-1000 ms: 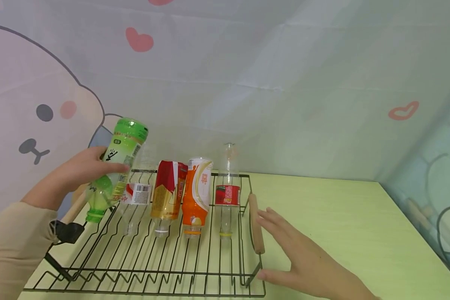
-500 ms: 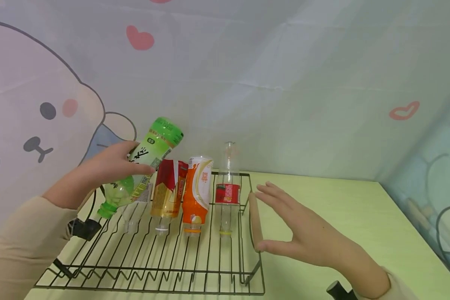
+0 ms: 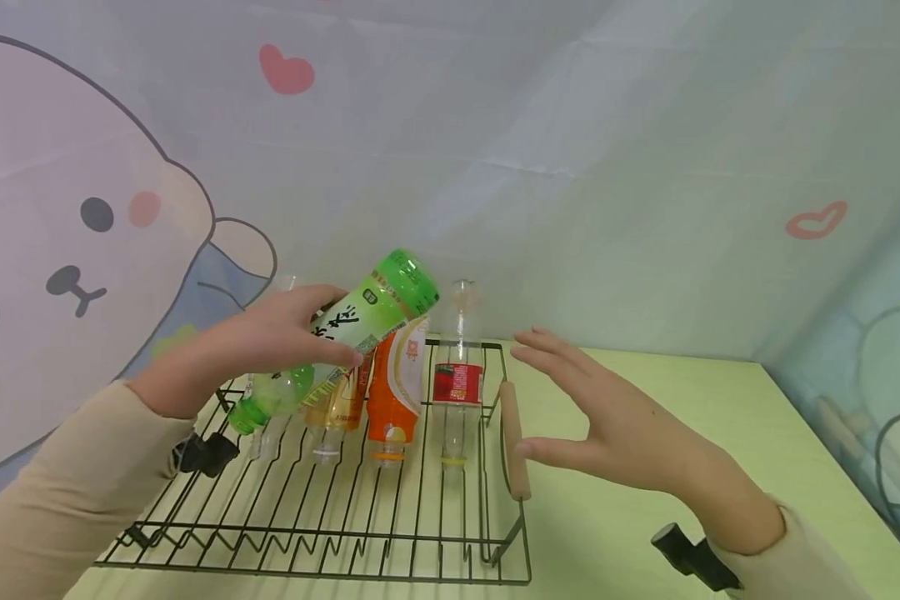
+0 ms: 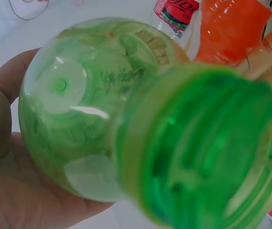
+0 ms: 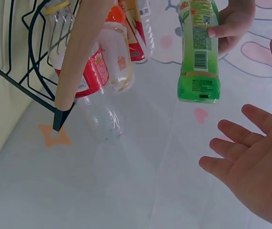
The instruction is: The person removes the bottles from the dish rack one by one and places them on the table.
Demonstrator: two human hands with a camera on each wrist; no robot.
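My left hand (image 3: 277,333) grips a green plastic bottle (image 3: 375,308) above the wire rack (image 3: 322,533). The bottle slants, its base up to the right and its green neck down to the left. In the left wrist view that threaded green neck (image 4: 203,152) points at the camera. Fingers spread, my right hand (image 3: 607,417) hovers beside the rack's wooden handle (image 3: 515,442), holding nothing. On the rack, neck down, are an orange-and-white bottle (image 3: 393,400) and a clear bottle with a red label (image 3: 459,383). The green bottle partly hides a red-and-gold bottle (image 3: 333,417).
Another clear bottle (image 3: 265,442) is mostly hidden behind my left hand. The rack stands on a pale green table (image 3: 645,400). Behind it hangs a cloth (image 3: 645,167) printed with hearts and a cartoon bear.
My left hand has carried the green bottle rightward across the rack, tilting it further over. My right hand has risen slightly, still beside the wooden handle.
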